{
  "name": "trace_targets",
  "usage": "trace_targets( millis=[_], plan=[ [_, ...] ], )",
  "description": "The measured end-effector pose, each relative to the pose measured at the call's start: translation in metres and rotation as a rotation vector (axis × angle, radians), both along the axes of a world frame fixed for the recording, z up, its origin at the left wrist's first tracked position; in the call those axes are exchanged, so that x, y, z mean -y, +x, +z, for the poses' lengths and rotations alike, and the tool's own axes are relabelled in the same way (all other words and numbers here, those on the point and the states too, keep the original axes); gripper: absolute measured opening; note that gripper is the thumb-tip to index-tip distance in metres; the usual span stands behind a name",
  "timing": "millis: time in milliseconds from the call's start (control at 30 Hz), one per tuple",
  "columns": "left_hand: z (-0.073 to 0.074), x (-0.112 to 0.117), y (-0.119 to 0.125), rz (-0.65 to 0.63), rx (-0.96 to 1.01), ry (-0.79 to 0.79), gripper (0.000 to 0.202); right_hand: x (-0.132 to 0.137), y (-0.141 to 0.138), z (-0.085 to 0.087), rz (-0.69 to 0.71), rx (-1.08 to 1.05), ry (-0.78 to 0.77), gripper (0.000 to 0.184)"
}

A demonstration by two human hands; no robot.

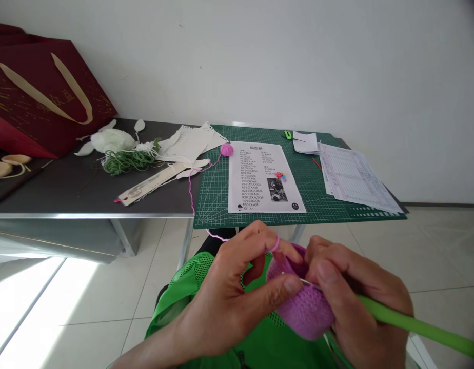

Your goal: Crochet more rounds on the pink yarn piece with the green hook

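Above my lap, my left hand (248,287) pinches the edge of a pink crochet piece (308,312), a rounded cup shape with an opening at its top. A loop of pink yarn (275,243) goes round my left index finger. My right hand (360,302) is closed round a crochet hook with a thick green handle (425,325); its thin metal tip lies at the rim of the piece, by my left thumb. From the left hand the strand runs up over the table edge to a small pink yarn ball (226,149).
A printed pattern sheet (256,179) lies on the green cutting mat (314,189), with colourful stitch markers (280,176) on it. Filled forms (356,174) lie at right. Further left are a ruler (152,184), green yarn (125,161), white yarn (112,139) and a red gift bag (40,92).
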State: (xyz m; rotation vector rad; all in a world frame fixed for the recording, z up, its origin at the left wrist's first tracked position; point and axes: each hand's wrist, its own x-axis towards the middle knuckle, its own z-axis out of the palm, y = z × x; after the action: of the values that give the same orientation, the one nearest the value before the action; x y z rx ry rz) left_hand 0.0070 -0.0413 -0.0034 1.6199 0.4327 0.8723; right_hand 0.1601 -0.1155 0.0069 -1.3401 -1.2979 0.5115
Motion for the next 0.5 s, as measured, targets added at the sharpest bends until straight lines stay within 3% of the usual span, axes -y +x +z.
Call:
trace_targets(
  millis=[300,400,500],
  plan=[
    [-0.0076,0.0024,-0.0034,-0.024,0.0,-0.154,0.088,-0.0016,0.0009,-0.004,-0.013,-0.005,0.011,0.032],
    [-0.0066,0.0037,-0.0006,-0.034,0.044,-0.174,0.099,-0.0025,0.0035,-0.0044,0.025,0.04,0.011,0.031],
    [-0.0055,0.0053,0.003,-0.015,0.06,-0.229,0.096,-0.0034,0.0051,-0.0026,0.015,0.103,0.022,0.031]
  ],
)
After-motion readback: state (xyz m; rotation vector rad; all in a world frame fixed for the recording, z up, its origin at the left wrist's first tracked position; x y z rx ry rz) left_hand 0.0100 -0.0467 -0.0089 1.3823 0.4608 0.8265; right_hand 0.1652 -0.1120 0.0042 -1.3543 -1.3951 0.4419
